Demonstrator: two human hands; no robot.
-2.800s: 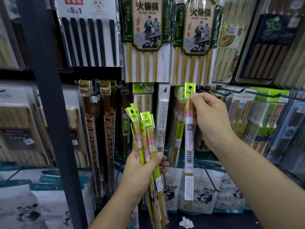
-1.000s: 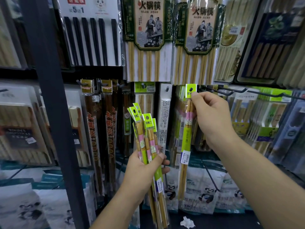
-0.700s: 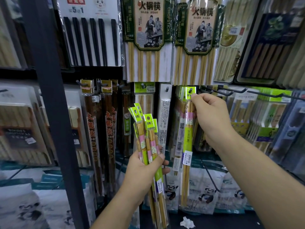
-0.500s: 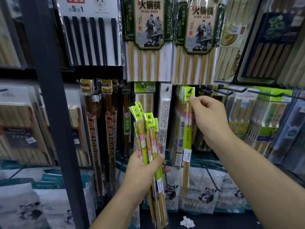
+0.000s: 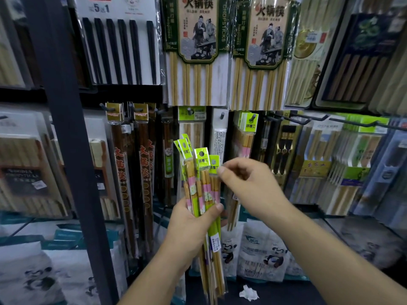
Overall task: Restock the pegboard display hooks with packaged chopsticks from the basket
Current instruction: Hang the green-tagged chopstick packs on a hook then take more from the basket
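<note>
My left hand (image 5: pixel 189 225) grips a bundle of chopstick packs (image 5: pixel 203 190) with green header cards, held upright in front of the display. My right hand (image 5: pixel 248 183) is at the top of the bundle, thumb and curled fingers pinching the green header of the rightmost pack (image 5: pixel 214 166). Above and to the right, matching packs (image 5: pixel 247 137) hang on a pegboard hook (image 5: pixel 254 117), apart from both hands. No basket is in view.
A dark upright post (image 5: pixel 63 128) stands at left. Brown chopstick packs (image 5: pixel 143 168) hang left of the bundle, large boxed sets (image 5: pixel 198 40) above. Long bare hooks (image 5: pixel 319 118) stick out at right. Panda-print bags (image 5: pixel 262 256) and a crumpled paper (image 5: pixel 248 293) lie below.
My right hand let go of the pack it hung on the hook and dropped down-left to the bundle in my left hand. The left hand stayed in place.
</note>
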